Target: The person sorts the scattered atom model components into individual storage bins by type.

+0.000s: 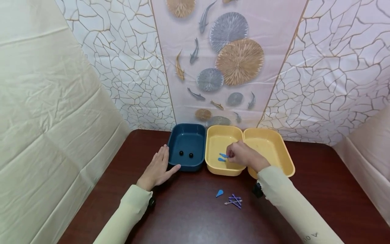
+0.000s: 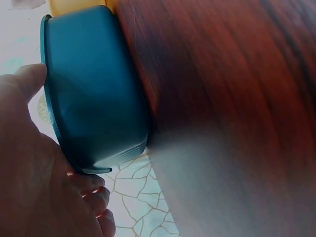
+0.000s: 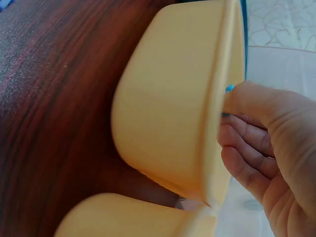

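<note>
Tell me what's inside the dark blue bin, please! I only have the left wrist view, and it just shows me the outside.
Observer: Two black balls are lying in the dark blue bin, near its front end.
Operator: Cool! And what's the right hand doing? I can't see it.
Observer: It's pinching a small blue piece over the middle yellow bin.
Operator: Is anything lying on the table in front of the bins?
Observer: Yes, a blue teardrop-shaped piece lies beside a little heap of purplish sticks.
</note>
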A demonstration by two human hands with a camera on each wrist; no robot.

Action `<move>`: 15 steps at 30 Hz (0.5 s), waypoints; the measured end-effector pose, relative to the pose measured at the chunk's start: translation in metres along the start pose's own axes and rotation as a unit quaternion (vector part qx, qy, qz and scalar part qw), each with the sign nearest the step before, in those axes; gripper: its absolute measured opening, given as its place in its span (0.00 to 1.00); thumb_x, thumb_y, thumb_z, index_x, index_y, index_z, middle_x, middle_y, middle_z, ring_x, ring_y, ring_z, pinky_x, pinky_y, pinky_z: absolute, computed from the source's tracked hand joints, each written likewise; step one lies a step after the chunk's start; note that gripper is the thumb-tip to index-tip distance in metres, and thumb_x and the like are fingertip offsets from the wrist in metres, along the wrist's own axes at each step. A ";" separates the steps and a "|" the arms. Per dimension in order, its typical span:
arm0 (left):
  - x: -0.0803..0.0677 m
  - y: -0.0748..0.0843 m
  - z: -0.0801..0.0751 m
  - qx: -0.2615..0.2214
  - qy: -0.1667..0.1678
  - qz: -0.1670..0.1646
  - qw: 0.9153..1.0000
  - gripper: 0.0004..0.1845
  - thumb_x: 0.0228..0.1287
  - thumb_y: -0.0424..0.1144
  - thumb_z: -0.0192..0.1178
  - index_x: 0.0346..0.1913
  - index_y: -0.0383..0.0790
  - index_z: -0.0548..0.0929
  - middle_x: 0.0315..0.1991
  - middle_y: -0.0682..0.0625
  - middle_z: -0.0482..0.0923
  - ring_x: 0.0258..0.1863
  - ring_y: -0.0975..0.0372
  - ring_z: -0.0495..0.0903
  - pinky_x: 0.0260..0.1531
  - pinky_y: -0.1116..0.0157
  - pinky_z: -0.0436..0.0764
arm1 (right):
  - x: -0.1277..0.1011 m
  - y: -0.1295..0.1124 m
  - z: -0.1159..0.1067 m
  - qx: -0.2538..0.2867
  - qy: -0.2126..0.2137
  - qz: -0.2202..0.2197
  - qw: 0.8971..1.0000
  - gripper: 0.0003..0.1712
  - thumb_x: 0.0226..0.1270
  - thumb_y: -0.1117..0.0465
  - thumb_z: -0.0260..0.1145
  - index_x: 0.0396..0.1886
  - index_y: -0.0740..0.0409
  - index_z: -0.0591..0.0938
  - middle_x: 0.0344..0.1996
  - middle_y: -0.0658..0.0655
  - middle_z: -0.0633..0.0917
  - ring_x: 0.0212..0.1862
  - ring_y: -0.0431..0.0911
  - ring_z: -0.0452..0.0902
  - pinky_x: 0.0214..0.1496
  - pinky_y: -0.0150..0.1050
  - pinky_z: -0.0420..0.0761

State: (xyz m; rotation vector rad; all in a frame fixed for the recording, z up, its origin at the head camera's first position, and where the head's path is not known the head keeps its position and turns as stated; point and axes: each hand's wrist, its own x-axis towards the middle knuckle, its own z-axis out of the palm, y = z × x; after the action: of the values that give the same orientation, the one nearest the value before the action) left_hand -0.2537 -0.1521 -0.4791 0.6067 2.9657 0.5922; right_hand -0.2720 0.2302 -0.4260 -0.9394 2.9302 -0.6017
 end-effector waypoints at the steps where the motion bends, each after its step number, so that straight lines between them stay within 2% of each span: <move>1: 0.000 0.000 0.000 -0.001 0.000 0.001 1.000 0.55 0.76 0.68 0.51 0.85 0.32 0.42 0.88 0.38 0.38 0.88 0.43 0.40 0.85 0.42 0.47 | 0.001 0.002 0.003 0.003 -0.002 0.000 1.000 0.02 0.59 0.71 0.74 0.31 0.61 0.89 0.30 0.53 0.90 0.32 0.40 0.83 0.37 0.36 0.85; 9: -0.002 0.002 0.000 -0.004 -0.001 0.001 1.000 0.55 0.76 0.67 0.51 0.85 0.32 0.41 0.88 0.38 0.37 0.88 0.43 0.40 0.85 0.42 0.46 | 0.006 0.009 0.022 0.010 -0.002 0.000 1.000 0.02 0.59 0.70 0.75 0.30 0.61 0.90 0.30 0.54 0.91 0.33 0.40 0.86 0.37 0.34 0.87; 15: -0.001 0.001 -0.001 -0.001 -0.001 -0.001 1.000 0.55 0.76 0.67 0.50 0.85 0.32 0.41 0.88 0.38 0.37 0.88 0.43 0.40 0.85 0.42 0.46 | 0.006 0.003 0.009 0.016 -0.012 0.014 1.000 0.05 0.62 0.68 0.76 0.37 0.64 0.89 0.35 0.58 0.92 0.37 0.45 0.88 0.42 0.41 0.90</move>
State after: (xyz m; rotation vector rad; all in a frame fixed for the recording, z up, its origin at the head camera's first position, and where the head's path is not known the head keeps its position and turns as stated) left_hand -0.2527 -0.1518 -0.4776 0.6053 2.9621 0.5942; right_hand -0.2777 0.2262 -0.4350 -0.8930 2.8976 -0.6299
